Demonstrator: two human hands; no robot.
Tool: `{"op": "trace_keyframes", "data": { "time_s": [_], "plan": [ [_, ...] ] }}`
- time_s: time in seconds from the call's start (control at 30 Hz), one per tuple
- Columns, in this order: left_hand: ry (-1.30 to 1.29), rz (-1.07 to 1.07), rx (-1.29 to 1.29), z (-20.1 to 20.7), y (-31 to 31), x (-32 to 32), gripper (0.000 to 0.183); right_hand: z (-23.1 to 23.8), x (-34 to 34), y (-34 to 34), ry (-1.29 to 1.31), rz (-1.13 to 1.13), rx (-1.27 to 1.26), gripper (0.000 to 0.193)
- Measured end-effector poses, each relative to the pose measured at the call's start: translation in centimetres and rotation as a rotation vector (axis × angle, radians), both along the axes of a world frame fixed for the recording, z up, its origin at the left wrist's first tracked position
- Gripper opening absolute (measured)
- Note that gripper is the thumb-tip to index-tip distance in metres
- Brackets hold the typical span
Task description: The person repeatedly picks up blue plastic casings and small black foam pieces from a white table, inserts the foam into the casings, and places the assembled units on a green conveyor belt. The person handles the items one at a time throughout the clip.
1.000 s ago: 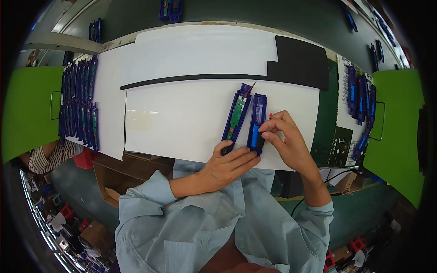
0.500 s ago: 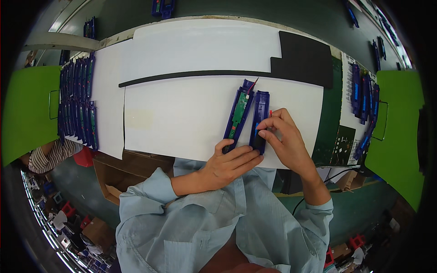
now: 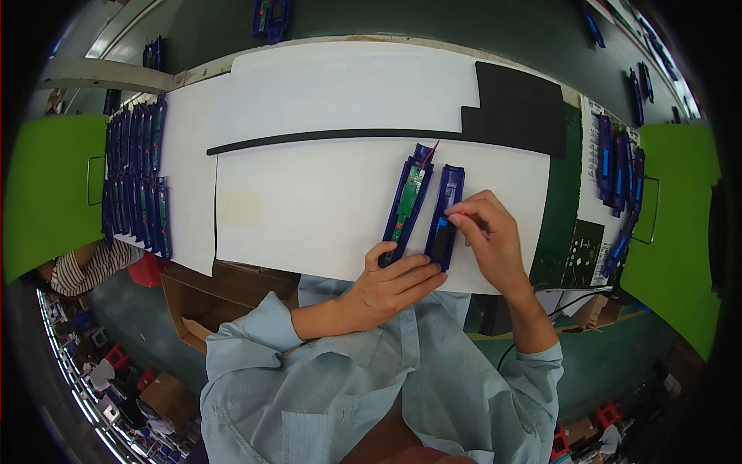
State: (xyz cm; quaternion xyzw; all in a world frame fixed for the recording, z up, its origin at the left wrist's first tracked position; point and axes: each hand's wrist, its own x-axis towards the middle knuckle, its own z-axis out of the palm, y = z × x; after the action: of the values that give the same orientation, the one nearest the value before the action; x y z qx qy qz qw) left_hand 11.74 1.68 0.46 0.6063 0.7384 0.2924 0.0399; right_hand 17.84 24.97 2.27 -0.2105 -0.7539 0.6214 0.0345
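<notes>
Left hand [image 3: 396,280]: lay palm down across the near ends of two shells, spread, with thumb on the left shell [image 3: 393,230] and fingers side by side on the right shell [image 3: 454,182].

Right hand [image 3: 498,238]: pinched a small red piece [image 3: 463,213] between thumb and forefinger, just beside the blue strip [image 3: 443,222] in the right shell; exact contact with the strip too small to tell.

Surface: was covered by a white sheet [image 3: 309,201] under both shells, backed by a white panel [image 3: 348,85] and a black piece [image 3: 514,108]; lay bare at right as green tabletop [image 3: 561,201].

Room: was floored in dull green; held a cardboard box [image 3: 179,309] below the table, a red stool [image 3: 145,271], and a person in a striped sleeve [image 3: 91,267] at left.

Materials: glossy dark-blue plastic, long and trough-shaped, for shells; flat green board [image 3: 410,195] and thin wires [image 3: 432,155] in the left shell; matt black, thin strip widening to a stepped block, for the black piece.

Counts: two shells at the hands; one board; two packed rows [image 3: 137,174] of shells at left, number unclear; at least four shells at the right stack [image 3: 619,170]; two green panels [image 3: 54,185], each wire-handled.
</notes>
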Motion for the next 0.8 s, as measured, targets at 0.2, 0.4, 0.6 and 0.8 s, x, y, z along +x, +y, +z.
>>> {"op": "trace_keyframes", "data": {
  "time_s": [0.2, 0.4, 0.6, 0.8],
  "plan": [
    [-0.084, 0.203, 0.093, 3.0, 1.6, -3.6, 0.033, 0.5, -1.4, -1.1, 0.053, 0.052, 0.130, 0.013],
    [-0.029, 0.255, 0.143, 2.9, 5.1, -6.5, 0.027, 0.2, -1.4, -1.6, 0.094, 0.077, 0.254, 0.014],
    [-0.054, 0.224, 0.116, 1.5, 5.4, -6.9, 0.023, 0.0, -1.1, -1.6, 0.085, 0.084, 0.233, 0.014],
    [-0.274, 0.357, 0.104, 1.5, 4.6, -5.9, 0.019, -1.7, -0.5, -2.5, 0.143, -0.068, -0.051, 0.012]
  ]
}}
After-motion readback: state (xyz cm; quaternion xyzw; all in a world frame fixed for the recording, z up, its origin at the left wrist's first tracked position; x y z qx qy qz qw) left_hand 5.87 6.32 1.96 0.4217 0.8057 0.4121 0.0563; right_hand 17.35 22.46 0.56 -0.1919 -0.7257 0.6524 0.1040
